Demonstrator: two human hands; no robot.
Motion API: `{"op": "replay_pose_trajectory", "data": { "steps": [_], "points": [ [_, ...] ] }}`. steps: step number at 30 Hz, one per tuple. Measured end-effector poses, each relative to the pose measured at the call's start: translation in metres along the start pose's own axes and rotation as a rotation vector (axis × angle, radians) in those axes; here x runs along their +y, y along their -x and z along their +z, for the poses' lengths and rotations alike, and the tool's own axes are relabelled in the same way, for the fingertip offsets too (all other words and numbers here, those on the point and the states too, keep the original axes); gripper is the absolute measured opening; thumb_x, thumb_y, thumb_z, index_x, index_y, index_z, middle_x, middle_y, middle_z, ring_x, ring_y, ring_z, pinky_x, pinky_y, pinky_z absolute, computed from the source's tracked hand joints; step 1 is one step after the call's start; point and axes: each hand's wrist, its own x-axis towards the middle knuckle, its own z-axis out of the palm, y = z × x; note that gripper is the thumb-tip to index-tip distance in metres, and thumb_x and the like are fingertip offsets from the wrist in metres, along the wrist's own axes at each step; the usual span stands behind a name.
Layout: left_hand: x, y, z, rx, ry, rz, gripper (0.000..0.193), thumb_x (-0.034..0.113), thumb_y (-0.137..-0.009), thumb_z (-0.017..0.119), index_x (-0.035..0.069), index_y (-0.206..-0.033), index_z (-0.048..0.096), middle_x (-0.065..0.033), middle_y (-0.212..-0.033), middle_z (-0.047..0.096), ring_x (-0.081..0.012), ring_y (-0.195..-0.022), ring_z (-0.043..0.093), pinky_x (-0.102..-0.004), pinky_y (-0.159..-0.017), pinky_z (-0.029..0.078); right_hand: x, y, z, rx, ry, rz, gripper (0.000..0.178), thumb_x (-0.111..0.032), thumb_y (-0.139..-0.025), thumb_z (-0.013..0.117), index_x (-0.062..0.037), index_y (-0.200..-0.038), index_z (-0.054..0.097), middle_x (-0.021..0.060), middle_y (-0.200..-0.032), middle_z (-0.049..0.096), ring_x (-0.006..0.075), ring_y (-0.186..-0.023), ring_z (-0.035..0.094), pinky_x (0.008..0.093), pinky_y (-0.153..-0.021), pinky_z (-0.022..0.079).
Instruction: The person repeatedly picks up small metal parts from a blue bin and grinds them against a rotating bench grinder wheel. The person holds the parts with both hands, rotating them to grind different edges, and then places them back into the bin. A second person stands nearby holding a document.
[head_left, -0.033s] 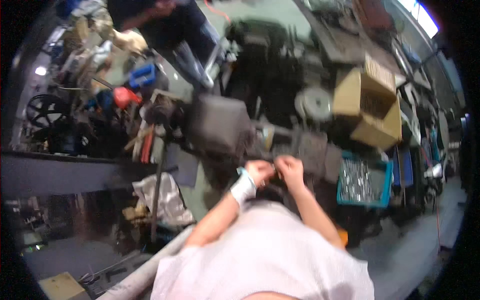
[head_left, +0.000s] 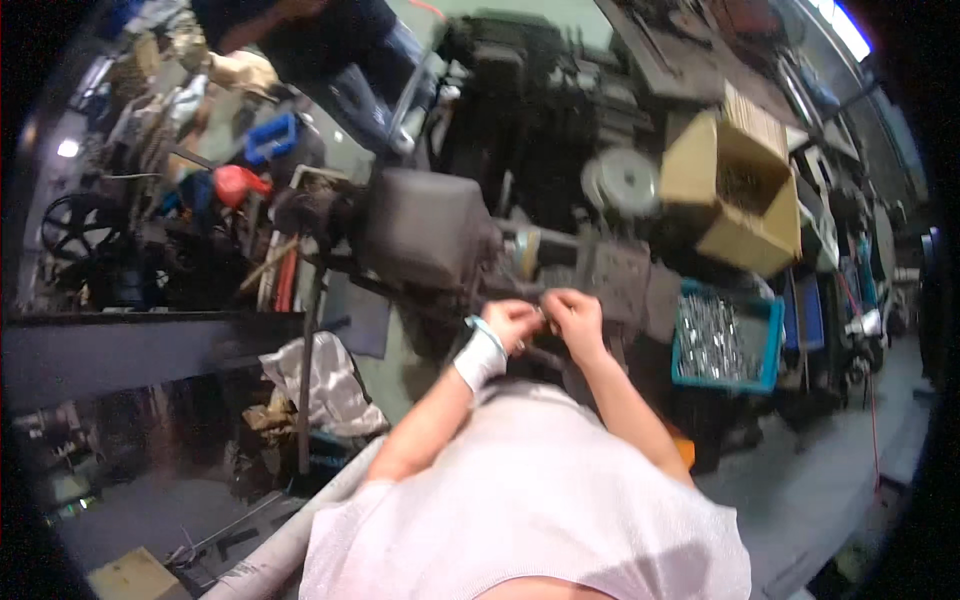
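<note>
In front of my body, my left hand [head_left: 510,323] and my right hand [head_left: 575,322] meet with their fingertips almost touching. Both are closed in a pinch. Whatever lies between the fingers is too small to name. A pale wrap covers my left wrist, with a light blue-green band at its edge. Just beyond the hands is a dark machine with a greyish boxy housing [head_left: 425,225] on its left and a flat, worn metal block [head_left: 618,280] on its right.
A teal crate [head_left: 768,345] full of small shiny metal parts stands right of my hands. Behind it sits an open cardboard box [head_left: 690,190], beside a round metal disc [head_left: 622,183]. Another person [head_left: 340,60] is at the far left. A crumpled pale sack [head_left: 325,385] lies left.
The view has shifted slightly, so the machine and crate appear a little higher. Both hands keep the same pinch close together.
</note>
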Motion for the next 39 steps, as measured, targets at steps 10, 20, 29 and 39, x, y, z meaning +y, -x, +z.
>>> {"op": "replay_pose_trajectory", "data": {
  "steps": [10, 20, 29, 39],
  "points": [
    [-0.008, -0.015, 0.000, 0.007, 0.140, 0.021, 0.019, 0.019, -0.080, 0.057, 0.003, -0.071, 0.059, -0.0004, -0.053, 0.053, -0.0057, -0.039, 0.043, -0.0207, -0.033, 0.032, 0.020, -0.016, 0.002, 0.068, -0.058, 0.113, 0.017, -0.012, -0.073, 0.061, 0.0050, -0.077, 0.062, 0.0043, -0.059, 0.057, 0.0065, -0.045, 0.048, 0.0212, -0.041, 0.038],
    [-0.020, -0.034, 0.002, 0.124, 0.140, 0.020, 0.017, 0.015, -0.079, 0.055, 0.003, -0.068, 0.055, -0.0013, -0.055, 0.053, -0.0072, -0.041, 0.045, -0.0218, -0.036, 0.033, 0.021, -0.035, 0.015, 0.119, 0.045, 0.151, 0.018, -0.013, -0.074, 0.059, 0.0050, -0.075, 0.061, 0.0061, -0.055, 0.057, 0.0088, -0.041, 0.048, 0.0240, -0.039, 0.038],
    [-0.013, -0.046, 0.002, 0.196, 0.213, -0.073, 0.018, 0.018, -0.080, 0.054, 0.003, -0.071, 0.053, -0.0022, -0.056, 0.052, -0.0098, -0.041, 0.046, -0.0237, -0.032, 0.032, 0.021, -0.050, 0.021, 0.193, 0.098, 0.104, 0.017, -0.013, -0.074, 0.058, 0.0033, -0.074, 0.062, 0.0085, -0.053, 0.057, 0.0112, -0.043, 0.052, 0.0263, -0.042, 0.040],
    [-0.016, -0.049, 0.001, 0.181, 0.265, -0.049, 0.016, 0.018, -0.080, 0.054, 0.003, -0.073, 0.053, -0.0017, -0.057, 0.052, -0.0099, -0.041, 0.046, -0.0230, -0.033, 0.032, 0.040, -0.056, 0.026, 0.241, 0.078, 0.051, 0.018, -0.013, -0.073, 0.059, 0.0038, -0.078, 0.063, 0.0100, -0.055, 0.058, 0.0104, -0.045, 0.051, 0.0255, -0.044, 0.041]
  ]
}}
